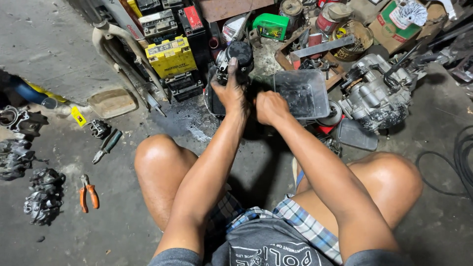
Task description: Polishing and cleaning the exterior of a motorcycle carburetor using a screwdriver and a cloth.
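Left hand (231, 91) is gripping a grimy black metal carburetor (235, 56) upright at upper centre; right hand (268, 107), curled shut, is sitting just right and below it.

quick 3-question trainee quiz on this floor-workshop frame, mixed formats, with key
1. True or false: the left hand grips the dark, grimy engine part from above.
2. Multiple choice: what lies on the concrete floor at lower left? A) orange-handled pliers B) a hammer C) a paint brush
3. Fill in: the right hand is closed into a fist right beside the clear plastic ____.

Key: 1 true; 2 A; 3 tub. What the right hand's fingers hold, if anything, cannot be seen. A yellow battery stands behind the left hand, and a grey engine case sits to the right.
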